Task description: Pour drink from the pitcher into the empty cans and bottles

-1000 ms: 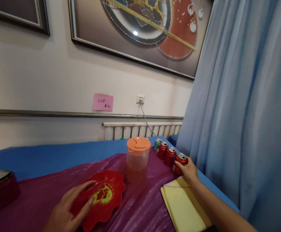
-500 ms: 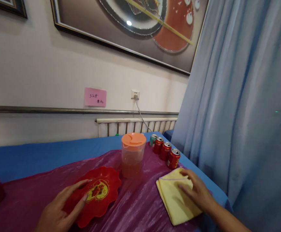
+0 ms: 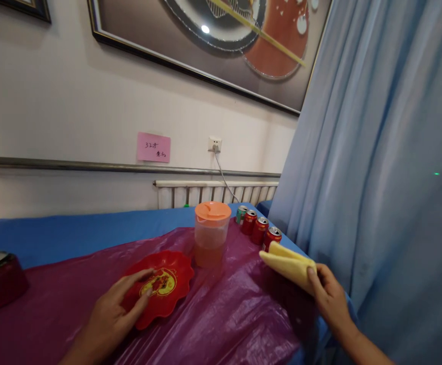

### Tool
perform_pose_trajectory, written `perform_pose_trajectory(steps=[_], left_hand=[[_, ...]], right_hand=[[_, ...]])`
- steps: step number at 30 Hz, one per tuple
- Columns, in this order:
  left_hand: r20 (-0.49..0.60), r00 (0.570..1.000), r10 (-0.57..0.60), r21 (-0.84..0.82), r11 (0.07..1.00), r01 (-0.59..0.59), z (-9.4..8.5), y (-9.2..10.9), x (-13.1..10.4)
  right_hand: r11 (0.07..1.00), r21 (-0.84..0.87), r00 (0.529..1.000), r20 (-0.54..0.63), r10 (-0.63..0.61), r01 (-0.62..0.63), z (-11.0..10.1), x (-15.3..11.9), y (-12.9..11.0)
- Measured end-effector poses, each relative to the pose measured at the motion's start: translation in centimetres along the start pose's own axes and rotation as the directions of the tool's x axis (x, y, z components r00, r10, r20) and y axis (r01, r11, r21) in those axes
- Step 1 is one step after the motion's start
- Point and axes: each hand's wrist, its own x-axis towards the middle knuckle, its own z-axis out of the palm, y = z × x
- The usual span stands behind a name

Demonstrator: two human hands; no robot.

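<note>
My right hand [image 3: 329,294] pinches a folded yellow cloth [image 3: 287,263] by its right end, raised above the purple plastic sheet [image 3: 240,319]. The cloth's left end points toward the nearest red can. Over the near left rim of a red scalloped plate [image 3: 181,291], my left hand [image 3: 118,309] hovers with thumb and fingers apart, holding nothing. Whether it touches the plate I cannot tell. Yellow printing marks the plate's middle. Behind the plate stands a clear plastic pitcher [image 3: 210,235] with an orange lid and some amber liquid inside.
Several drink cans [image 3: 259,230], red ones and a green one, stand in a row by the table's right edge. A dark red round container [image 3: 2,281] sits at far left. Blue curtains [image 3: 358,152] hang on the right. A radiator [image 3: 206,192] lies behind the table.
My right hand has taken hold of the yellow cloth and lifted it off the sheet. My left hand stays open by the plate. The view has shifted slightly.
</note>
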Motion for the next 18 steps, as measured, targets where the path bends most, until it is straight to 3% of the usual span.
perform_pose_trajectory(steps=[2,4,6,7,9,11,12,13,15,18], left_hand=[[0.015,1.0,-0.011,-0.033,0.999,0.012,0.1,-0.1,0.0],[0.023,1.0,-0.016,-0.061,0.998,0.018,0.1,-0.5,0.1],[0.034,0.999,-0.005,-0.073,0.997,0.007,0.2,-1.0,0.2],[0.039,0.999,0.001,-0.075,0.997,0.002,0.2,-1.2,0.2],[0.043,0.999,0.003,-0.076,0.997,0.0,0.2,-1.7,0.3],[0.041,0.999,0.006,-0.081,0.997,-0.002,0.3,-2.0,0.2],[0.041,0.999,0.01,-0.085,0.996,-0.007,0.4,-2.1,0.2],[0.041,0.999,0.017,-0.093,0.996,-0.013,0.5,-2.2,0.1],[0.038,0.999,0.027,-0.112,0.994,-0.022,0.7,-2.3,0.0],[0.023,0.999,0.034,-0.139,0.99,-0.03,1.0,-2.4,-0.2]], right_hand=[[0.999,0.038,0.996,-0.087,-0.007,0.01,-0.8,0.9,-2.0],[0.993,0.052,0.992,-0.078,-0.1,0.104,-0.6,0.5,-3.7],[0.964,0.038,0.961,0.071,-0.266,0.264,0.9,-1.5,-4.1],[0.935,0.028,0.918,0.182,-0.351,0.352,2.2,-2.9,-3.6],[0.837,-0.034,0.761,0.438,-0.48,0.547,5.3,-6.2,-1.8],[0.642,-0.03,0.506,0.644,-0.574,0.766,8.2,-9.0,0.4],[0.562,-0.054,0.437,0.692,-0.575,0.825,9.2,-9.9,1.1],[0.518,-0.082,0.407,0.728,-0.552,0.851,9.6,-10.3,1.4],[0.536,-0.126,0.43,0.757,-0.491,0.835,9.2,-9.8,0.3],[0.656,-0.026,0.427,0.778,-0.46,0.754,7.4,-7.0,-5.1]])
